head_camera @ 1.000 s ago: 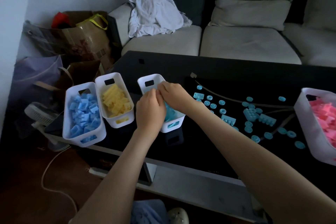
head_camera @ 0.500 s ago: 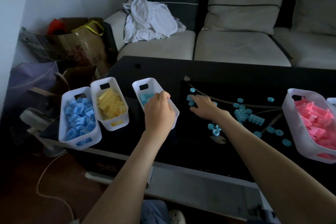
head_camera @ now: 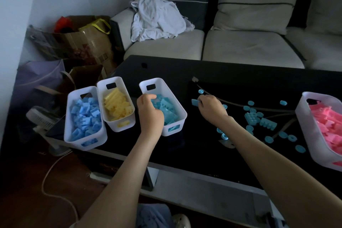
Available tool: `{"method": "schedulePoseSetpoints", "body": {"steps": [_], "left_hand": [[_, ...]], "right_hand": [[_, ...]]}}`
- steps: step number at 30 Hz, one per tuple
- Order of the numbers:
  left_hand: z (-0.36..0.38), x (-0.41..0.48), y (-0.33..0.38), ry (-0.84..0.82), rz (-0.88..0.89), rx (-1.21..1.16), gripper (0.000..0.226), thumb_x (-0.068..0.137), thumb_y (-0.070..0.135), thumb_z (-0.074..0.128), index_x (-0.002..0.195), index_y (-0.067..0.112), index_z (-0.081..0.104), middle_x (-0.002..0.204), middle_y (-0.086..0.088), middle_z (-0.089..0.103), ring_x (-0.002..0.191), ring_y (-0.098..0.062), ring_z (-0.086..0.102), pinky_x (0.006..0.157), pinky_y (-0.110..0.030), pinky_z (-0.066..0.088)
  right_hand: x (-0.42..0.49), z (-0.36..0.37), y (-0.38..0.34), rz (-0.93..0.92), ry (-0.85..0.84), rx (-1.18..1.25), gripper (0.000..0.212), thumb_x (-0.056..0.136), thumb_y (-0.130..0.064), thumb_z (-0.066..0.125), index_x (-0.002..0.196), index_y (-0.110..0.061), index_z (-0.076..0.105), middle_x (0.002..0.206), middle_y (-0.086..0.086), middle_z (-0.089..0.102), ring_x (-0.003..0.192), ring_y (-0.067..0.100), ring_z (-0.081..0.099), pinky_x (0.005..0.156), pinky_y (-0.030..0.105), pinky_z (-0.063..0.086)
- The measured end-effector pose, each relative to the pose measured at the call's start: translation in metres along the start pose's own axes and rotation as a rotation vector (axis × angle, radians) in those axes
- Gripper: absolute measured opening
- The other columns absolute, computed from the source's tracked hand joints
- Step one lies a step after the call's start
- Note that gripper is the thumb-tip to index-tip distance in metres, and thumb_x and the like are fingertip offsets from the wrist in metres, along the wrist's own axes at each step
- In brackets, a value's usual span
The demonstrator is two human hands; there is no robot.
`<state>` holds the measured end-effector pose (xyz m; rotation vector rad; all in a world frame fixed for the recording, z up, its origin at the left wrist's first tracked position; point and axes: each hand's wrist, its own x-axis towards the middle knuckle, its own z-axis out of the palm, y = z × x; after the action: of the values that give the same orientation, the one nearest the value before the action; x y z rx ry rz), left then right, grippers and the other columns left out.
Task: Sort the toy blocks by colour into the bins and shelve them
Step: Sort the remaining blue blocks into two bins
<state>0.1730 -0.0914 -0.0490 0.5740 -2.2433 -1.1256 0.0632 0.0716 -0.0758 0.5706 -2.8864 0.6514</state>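
- Sorting looks nearly done: blue bin (head_camera: 74, 140), yellow bin (head_camera: 112, 126), pink bin (head_camera: 305, 126) filled.
- Left hand (head_camera: 149, 113) grips white plastic teal-block bin (head_camera: 162, 83) near black glass table (head_camera: 185, 153)'s left edge; right hand (head_camera: 211, 110) pinches small teal plastic block (head_camera: 194, 102).
- Scattered teal pieces (head_camera: 259, 118) wait mid-table; shelving seems yet to come.

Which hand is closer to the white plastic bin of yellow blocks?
Left. The left hand is over the neighbouring white bin of turquoise blocks, just right of the yellow-block bin; the right hand is farther right, past that bin.
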Motion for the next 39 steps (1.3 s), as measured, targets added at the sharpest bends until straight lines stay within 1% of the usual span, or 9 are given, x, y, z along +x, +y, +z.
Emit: {"method": "schedulePoseSetpoints", "body": {"steps": [7,12,16,19,22,27,33,36,39], "left_hand": [[-0.002,0.000,-0.003,-0.022,0.029,-0.010,0.041,0.084,-0.017,0.039,0.116,0.004,0.052,0.133,-0.009,0.040,0.119,-0.017,0.044,0.081,-0.006,0.032],[-0.004,0.000,-0.003,-0.041,0.026,-0.017,0.035,0.086,-0.014,0.041,0.114,0.004,0.053,0.134,-0.008,0.038,0.115,-0.010,0.042,0.084,-0.011,0.033],[-0.005,0.001,-0.007,-0.064,0.086,0.047,0.025,0.087,-0.006,0.048,0.108,0.005,0.056,0.130,-0.008,0.040,0.119,-0.021,0.048,0.086,-0.013,0.038],[-0.006,0.002,-0.008,-0.080,0.088,0.063,0.030,0.084,-0.009,0.048,0.107,0.007,0.057,0.131,-0.006,0.039,0.120,-0.018,0.046,0.087,-0.012,0.036],[-0.005,0.004,-0.008,-0.049,0.078,0.014,0.028,0.088,-0.007,0.044,0.108,0.007,0.058,0.129,-0.004,0.042,0.113,-0.011,0.045,0.084,-0.008,0.033],[-0.007,0.011,0.002,0.128,-0.200,-0.373,0.032,0.102,0.030,0.031,0.104,0.012,0.057,0.100,0.004,0.058,0.098,-0.013,0.055,0.081,-0.023,0.039],[-0.009,0.009,0.005,0.099,-0.261,-0.564,0.065,0.101,0.049,0.010,0.128,0.009,0.053,0.132,-0.007,0.055,0.122,-0.016,0.050,0.091,-0.019,0.034],[-0.009,0.006,0.006,0.114,-0.252,-0.608,0.055,0.101,0.047,0.013,0.129,0.011,0.043,0.119,-0.002,0.055,0.112,-0.014,0.053,0.079,-0.018,0.039],[-0.003,0.001,0.011,0.117,-0.115,-0.481,0.038,0.102,0.039,0.027,0.126,0.011,0.038,0.118,-0.002,0.051,0.107,-0.011,0.050,0.086,-0.025,0.041]], "right_hand": [[0.000,-0.029,-0.046,-0.015,0.131,0.353,0.024,0.095,-0.013,0.050,0.115,-0.006,0.061,0.113,0.010,0.063,0.099,0.017,0.059,0.077,0.019,0.040],[-0.004,-0.026,-0.074,-0.184,-0.069,0.449,0.025,0.095,-0.018,0.050,0.116,-0.015,0.064,0.108,-0.002,0.061,0.096,0.007,0.055,0.070,0.009,0.036],[0.003,-0.010,-0.066,0.015,-0.027,0.578,0.031,0.098,-0.014,0.041,0.124,-0.014,0.057,0.121,0.003,0.059,0.112,0.014,0.053,0.090,0.022,0.038],[0.002,0.004,-0.051,0.066,-0.255,0.571,0.029,0.091,-0.011,0.049,0.116,-0.020,0.062,0.116,0.002,0.064,0.107,0.017,0.058,0.095,0.031,0.045],[-0.001,0.018,-0.047,-0.077,-0.397,0.218,0.010,0.083,-0.030,0.053,0.088,-0.030,0.062,0.096,-0.006,0.051,0.094,0.017,0.046,0.086,0.038,0.039],[0.004,0.028,-0.044,-0.136,-0.284,0.037,0.016,0.086,-0.026,0.051,0.073,-0.023,0.041,0.084,0.000,0.042,0.085,0.022,0.049,0.074,0.031,0.042],[0.001,0.001,-0.051,0.073,0.175,0.448,0.017,0.087,-0.020,0.065,0.099,-0.009,0.060,0.095,0.000,0.053,0.081,0.011,0.051,0.063,0.016,0.034],[-0.005,-0.018,-0.066,-0.072,0.110,0.440,0.019,0.086,-0.022,0.066,0.100,-0.012,0.061,0.098,-0.001,0.055,0.086,0.011,0.054,0.069,0.012,0.040],[-0.015,-0.026,-0.074,-0.219,-0.080,0.267,0.021,0.086,-0.032,0.065,0.103,-0.020,0.063,0.105,-0.004,0.054,0.100,0.014,0.053,0.091,0.030,0.044]]}}
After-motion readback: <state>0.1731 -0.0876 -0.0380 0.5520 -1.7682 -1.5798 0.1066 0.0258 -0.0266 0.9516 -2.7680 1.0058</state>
